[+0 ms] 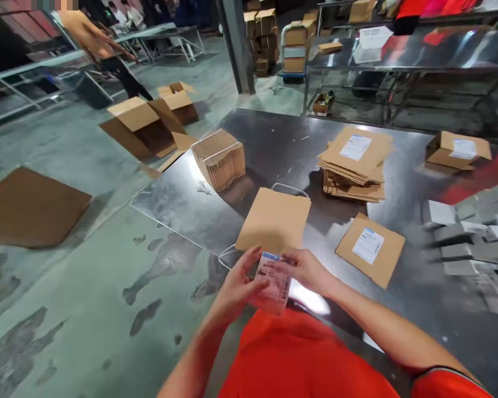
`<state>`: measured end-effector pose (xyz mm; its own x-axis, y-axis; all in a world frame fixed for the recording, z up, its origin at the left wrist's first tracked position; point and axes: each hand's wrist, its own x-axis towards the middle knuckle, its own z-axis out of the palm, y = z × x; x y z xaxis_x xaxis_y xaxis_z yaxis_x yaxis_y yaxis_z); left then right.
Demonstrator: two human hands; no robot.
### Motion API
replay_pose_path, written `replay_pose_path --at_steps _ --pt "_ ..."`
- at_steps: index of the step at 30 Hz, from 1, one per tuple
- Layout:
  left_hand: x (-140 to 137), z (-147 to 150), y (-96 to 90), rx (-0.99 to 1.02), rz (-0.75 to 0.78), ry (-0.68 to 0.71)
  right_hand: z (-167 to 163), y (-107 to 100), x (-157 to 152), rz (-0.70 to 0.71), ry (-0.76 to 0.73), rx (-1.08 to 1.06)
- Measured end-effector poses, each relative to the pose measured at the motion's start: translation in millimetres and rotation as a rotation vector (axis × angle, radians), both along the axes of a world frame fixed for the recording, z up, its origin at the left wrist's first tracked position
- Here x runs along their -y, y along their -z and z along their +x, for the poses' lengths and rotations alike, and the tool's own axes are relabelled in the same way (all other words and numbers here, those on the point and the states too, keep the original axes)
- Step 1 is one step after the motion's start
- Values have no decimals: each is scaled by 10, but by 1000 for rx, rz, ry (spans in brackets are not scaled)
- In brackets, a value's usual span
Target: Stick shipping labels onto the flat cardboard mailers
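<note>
A printed shipping label [271, 282] is held between my two hands, close to my body over the table's near edge. My left hand [245, 279] grips its left side, the thumb lying across the print. At its upper right, my right hand [301, 268] pinches the label. Just beyond the hands lies a flat brown cardboard piece [274, 218] with no label on it, and a white strap loops out from beneath it. To the right rests a flat cardboard piece [388, 246] bearing a white label.
A strapped bundle of folded cardboard [222, 157] stands at the table's left. A labelled cardboard stack [359, 152] and an open small box [458, 150] are at the right, near several white boxes [468, 237]. Open cartons [143, 124] lie on the floor; another person [95, 41] stands beyond.
</note>
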<state>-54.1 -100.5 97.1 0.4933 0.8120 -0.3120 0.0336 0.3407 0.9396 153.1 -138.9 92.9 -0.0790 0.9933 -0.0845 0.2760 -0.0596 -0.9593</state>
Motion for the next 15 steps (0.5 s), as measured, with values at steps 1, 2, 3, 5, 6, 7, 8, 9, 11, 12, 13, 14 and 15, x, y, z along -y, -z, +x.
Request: replay_pose_path --at_steps 1,2,3,5,6,7,8,9,11,12,13,14,15 --pt "-24 61 2 -17 19 -69 -42 21 28 20 -3 35" --pt "-54 125 25 -43 38 -132 -75 36 44 49 5 84" --pt "-87 182 66 -75 57 -180 -97 46 42 82 18 138" --pt "-160 246 180 -138 85 -237 -95 66 -34 153 29 227" --pt "-196 248 246 -159 90 -249 -65 80 -114 191 30 259" --pt "-230 230 313 -173 83 -249 -14 98 -222 226 41 291" --pt "-260 197 380 -182 68 -237 57 118 -354 255 70 330" --pt "-281 154 446 -188 45 -217 143 138 -505 275 119 381" --pt "-290 47 578 -210 -17 -163 335 172 -824 277 193 534" --pt "-274 -12 646 -218 -54 -139 422 181 -969 264 196 642" --pt "-244 -76 716 -219 -98 -121 494 185 -1091 246 180 766" --pt "-202 -148 787 -215 -144 -105 545 183 -1183 227 152 895" --pt "-151 -229 856 -212 -185 -90 570 177 -1243 204 131 1014"
